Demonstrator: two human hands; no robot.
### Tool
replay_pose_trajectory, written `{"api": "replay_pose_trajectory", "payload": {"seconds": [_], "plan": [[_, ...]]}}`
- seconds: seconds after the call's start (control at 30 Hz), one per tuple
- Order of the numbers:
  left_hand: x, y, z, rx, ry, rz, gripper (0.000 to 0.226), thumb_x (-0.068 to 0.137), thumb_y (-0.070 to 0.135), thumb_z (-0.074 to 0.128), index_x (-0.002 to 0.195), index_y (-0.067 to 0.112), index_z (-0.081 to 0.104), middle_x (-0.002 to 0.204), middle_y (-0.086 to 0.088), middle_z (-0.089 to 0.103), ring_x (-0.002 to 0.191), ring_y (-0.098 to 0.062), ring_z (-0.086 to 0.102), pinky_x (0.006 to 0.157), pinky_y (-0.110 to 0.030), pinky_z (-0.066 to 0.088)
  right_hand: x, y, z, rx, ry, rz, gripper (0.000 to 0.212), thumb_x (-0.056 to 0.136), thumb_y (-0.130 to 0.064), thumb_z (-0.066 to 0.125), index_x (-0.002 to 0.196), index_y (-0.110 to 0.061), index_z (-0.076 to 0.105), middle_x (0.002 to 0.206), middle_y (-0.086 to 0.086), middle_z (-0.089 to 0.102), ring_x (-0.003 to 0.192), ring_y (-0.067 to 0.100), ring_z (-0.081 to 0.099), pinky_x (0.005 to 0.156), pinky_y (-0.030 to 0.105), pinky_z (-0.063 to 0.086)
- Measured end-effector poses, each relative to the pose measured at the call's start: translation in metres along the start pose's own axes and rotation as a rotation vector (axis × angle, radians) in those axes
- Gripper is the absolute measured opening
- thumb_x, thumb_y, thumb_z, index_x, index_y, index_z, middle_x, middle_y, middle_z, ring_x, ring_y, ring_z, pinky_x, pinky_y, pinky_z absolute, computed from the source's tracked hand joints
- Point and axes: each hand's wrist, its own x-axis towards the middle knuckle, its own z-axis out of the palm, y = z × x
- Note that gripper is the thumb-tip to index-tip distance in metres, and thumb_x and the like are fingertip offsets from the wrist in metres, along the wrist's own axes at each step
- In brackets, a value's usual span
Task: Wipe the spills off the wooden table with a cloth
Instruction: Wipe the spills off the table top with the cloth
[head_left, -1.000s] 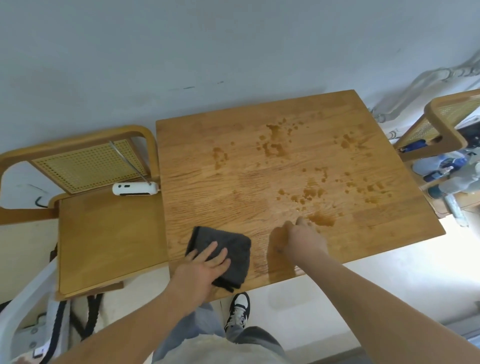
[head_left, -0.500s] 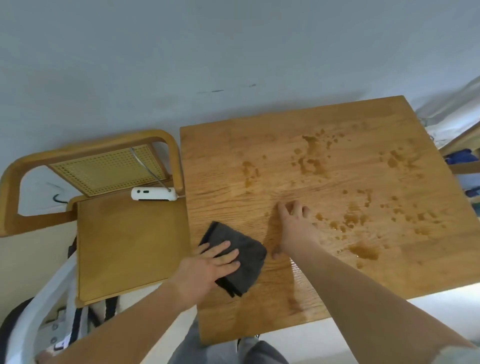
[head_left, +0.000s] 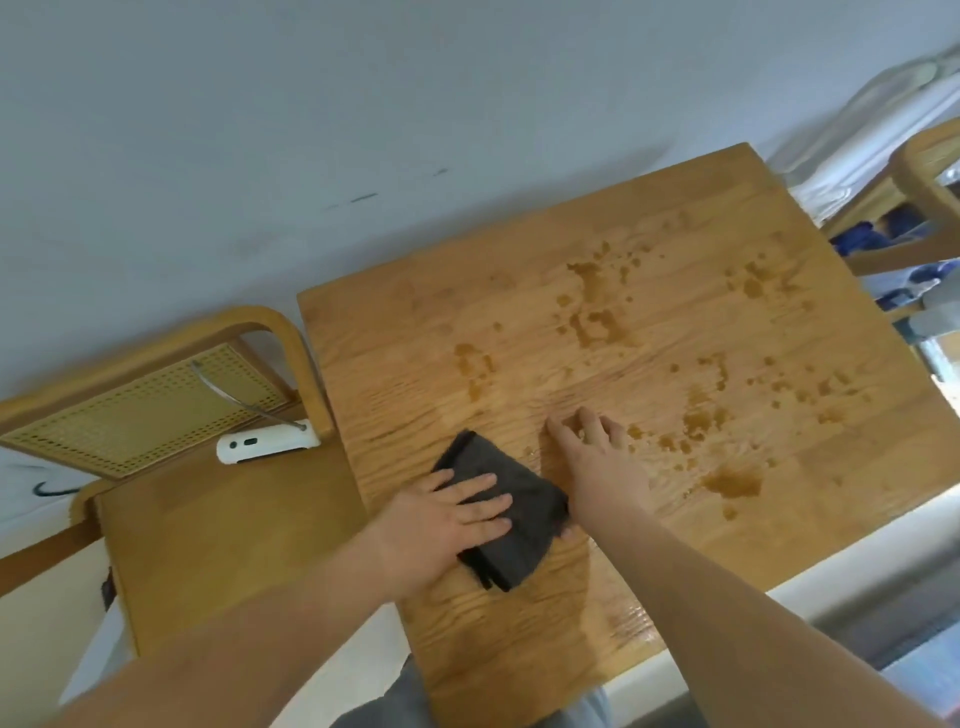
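Note:
A wooden table (head_left: 519, 649) carries brown spills (head_left: 732, 480) scattered over its middle and right side. A folded dark grey cloth (head_left: 511, 556) lies near the table's left front. My left hand (head_left: 447, 519) presses flat on the cloth with straight fingers. My right hand (head_left: 597, 462) rests on the wood just right of the cloth, fingers spread and pointing toward the spills, holding nothing.
A wooden chair (head_left: 208, 519) with a cane back stands to the left of the table, with a white device (head_left: 265, 441) and a thin metal rod on its seat. Another chair (head_left: 930, 182) and blue items are at the far right. A grey wall lies behind.
The view has shifted left and closer. My right hand stays spread on the wood beside the cloth, now closer to it. My left hand keeps pressing the cloth.

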Motion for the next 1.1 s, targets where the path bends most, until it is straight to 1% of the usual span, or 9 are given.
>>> {"api": "replay_pose_trajectory", "payload": {"seconds": [0.1, 0.23, 0.43, 0.53, 0.67, 0.8, 0.9, 0.97, 1.1], "plan": [[0.018, -0.036, -0.028, -0.093, -0.031, -0.249, 0.070, 0.102, 0.014, 0.052, 0.159, 0.040, 0.020, 0.168, 0.018, 0.004, 0.153, -0.007, -0.011, 0.128, -0.043, 0.005, 0.001, -0.001, -0.001, -0.025, 0.000, -0.012, 0.140, 0.050, -0.036, 0.102, 0.157, -0.039, 0.012, 0.164, 0.002, 0.006, 0.152, 0.035, 0.006, 0.103, 0.050, 0.050], [0.042, -0.013, -0.038, -0.256, 0.204, -0.634, 0.068, 0.103, 0.019, 0.052, 0.160, 0.038, 0.022, 0.168, 0.017, 0.007, 0.156, -0.010, -0.010, 0.128, -0.044, 0.002, 0.001, -0.001, -0.001, -0.013, -0.007, -0.007, 0.140, 0.052, -0.038, 0.102, 0.157, -0.038, 0.009, 0.164, 0.001, 0.003, 0.152, 0.034, 0.004, 0.106, 0.051, 0.049], [0.024, -0.024, -0.042, -0.049, -0.058, -0.172, 0.070, 0.102, 0.018, 0.048, 0.160, 0.040, 0.016, 0.167, 0.018, 0.000, 0.155, -0.009, -0.012, 0.127, -0.045, 0.003, 0.000, -0.001, -0.002, -0.038, 0.003, -0.022, 0.136, 0.049, -0.040, 0.102, 0.155, -0.034, 0.016, 0.164, 0.002, 0.004, 0.151, 0.033, 0.006, 0.104, 0.045, 0.050], [0.028, -0.064, -0.052, -0.095, 0.025, -0.374, 0.072, 0.100, 0.015, 0.054, 0.158, 0.043, 0.021, 0.166, 0.021, 0.004, 0.155, -0.006, -0.006, 0.128, -0.042, 0.007, 0.002, -0.004, -0.006, -0.020, -0.033, -0.003, 0.143, 0.049, -0.038, 0.102, 0.158, -0.038, 0.010, 0.165, 0.001, 0.002, 0.152, 0.033, 0.003, 0.103, 0.048, 0.050], [0.040, -0.024, -0.042, -0.313, 0.270, -0.678, 0.068, 0.100, 0.016, 0.054, 0.159, 0.037, 0.026, 0.169, 0.015, 0.013, 0.157, -0.011, -0.003, 0.128, -0.042, 0.007, 0.000, -0.011, -0.015, -0.093, -0.101, -0.004, 0.138, 0.053, -0.047, 0.099, 0.157, -0.032, 0.009, 0.161, 0.006, 0.010, 0.150, 0.035, 0.011, 0.104, 0.051, 0.050], [0.014, -0.009, -0.012, -0.116, 0.200, -0.350, 0.074, 0.096, 0.023, 0.062, 0.159, 0.036, 0.025, 0.167, 0.014, 0.011, 0.156, -0.016, -0.001, 0.127, -0.046, 0.006, 0.012, -0.020, -0.035, -0.135, -0.054, -0.005, 0.116, 0.063, -0.063, 0.089, 0.151, -0.024, 0.024, 0.152, 0.011, 0.025, 0.143, 0.035, 0.028, 0.102, 0.051, 0.050], [-0.003, -0.062, -0.012, -0.020, 0.122, -0.121, 0.077, 0.087, 0.021, 0.071, 0.154, 0.039, 0.037, 0.163, 0.017, 0.021, 0.154, -0.015, 0.008, 0.125, -0.047, 0.016, 0.030, -0.024, -0.038, -0.172, -0.003, -0.075, 0.136, 0.061, -0.055, 0.093, 0.159, -0.021, 0.006, 0.161, 0.013, 0.009, 0.151, 0.037, 0.013, 0.115, 0.048, 0.039], [-0.002, -0.095, -0.026, -0.032, 0.158, -0.171, 0.078, 0.086, 0.015, 0.072, 0.152, 0.040, 0.040, 0.161, 0.020, 0.019, 0.154, -0.012, 0.009, 0.125, -0.047, 0.017, 0.039, -0.029, -0.035, -0.183, -0.006, -0.100, 0.143, 0.053, -0.048, 0.099, 0.158, -0.016, 0.007, 0.161, 0.013, 0.009, 0.151, 0.036, 0.010, 0.113, 0.044, 0.041], [0.029, -0.108, -0.055, -0.297, 0.326, -0.696, 0.071, 0.095, 0.009, 0.060, 0.155, 0.039, 0.035, 0.166, 0.018, 0.019, 0.156, -0.009, 0.003, 0.128, -0.044, 0.010, 0.047, -0.034, -0.032, -0.177, -0.034, -0.104, 0.144, 0.047, -0.039, 0.103, 0.157, -0.011, 0.014, 0.162, 0.017, 0.008, 0.152, 0.038, 0.009, 0.106, 0.045, 0.051]]}}
